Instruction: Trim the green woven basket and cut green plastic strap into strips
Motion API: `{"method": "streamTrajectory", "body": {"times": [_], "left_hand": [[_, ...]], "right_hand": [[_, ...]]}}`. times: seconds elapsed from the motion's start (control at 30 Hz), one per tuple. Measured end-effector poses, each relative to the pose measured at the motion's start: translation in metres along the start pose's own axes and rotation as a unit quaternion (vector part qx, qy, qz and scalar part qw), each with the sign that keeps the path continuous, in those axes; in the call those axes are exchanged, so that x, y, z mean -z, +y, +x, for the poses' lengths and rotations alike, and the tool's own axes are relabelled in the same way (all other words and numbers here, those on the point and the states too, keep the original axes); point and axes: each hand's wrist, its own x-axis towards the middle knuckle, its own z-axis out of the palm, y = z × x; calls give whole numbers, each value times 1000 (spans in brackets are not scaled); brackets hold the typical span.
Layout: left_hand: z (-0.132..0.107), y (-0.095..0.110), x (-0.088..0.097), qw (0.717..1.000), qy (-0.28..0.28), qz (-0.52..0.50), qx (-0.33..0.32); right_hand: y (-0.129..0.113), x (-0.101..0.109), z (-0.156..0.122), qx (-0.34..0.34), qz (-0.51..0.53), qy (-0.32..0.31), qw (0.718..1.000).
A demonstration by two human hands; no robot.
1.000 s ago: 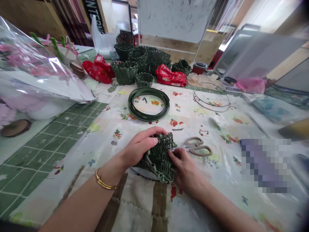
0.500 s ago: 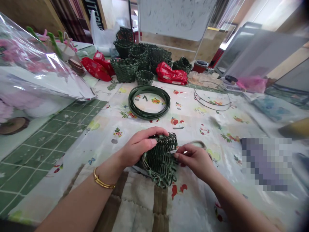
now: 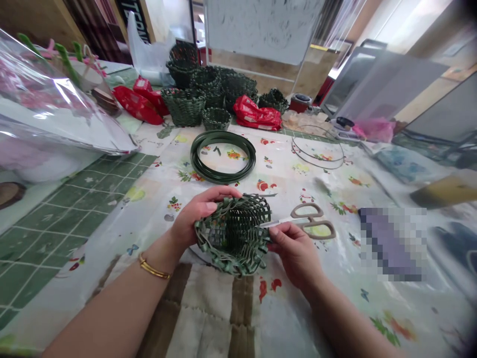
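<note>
Left hand [image 3: 192, 216], half-closed, grips the rim of a woven green basket [image 3: 242, 236] toward the tabletop's [image 3: 149, 209] near edge; right hand [image 3: 296, 251], thumb and fingers nearly together, apparently pinches its opposite side. Scissors [image 3: 310, 218] lie just beyond; a green coil [image 3: 223, 177] sits nearer the far edge.

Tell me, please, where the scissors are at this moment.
In the head view, the scissors are right of centre, to the right of the basket, with their handles just beyond the right hand.
</note>
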Motion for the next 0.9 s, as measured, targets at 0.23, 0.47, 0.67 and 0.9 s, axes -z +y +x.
{"method": "streamTrajectory", "body": {"times": [0.23,0.47,0.67,0.9], "left_hand": [[1,-7,11,998,9,-66,-18],[0,-9,11,997,2,-68,-23],[-2,-2,-3,999,-14,-45,-21],[-2,-2,-6,999,-2,-38,-17]], "right_hand": [[4,-8,4,20,75,-5,997],[2,-9,6,-34,89,-37,995],[-12,9,14,-18,-107,-115,987],[-25,17,17,-68,-175,-187,964]]}}
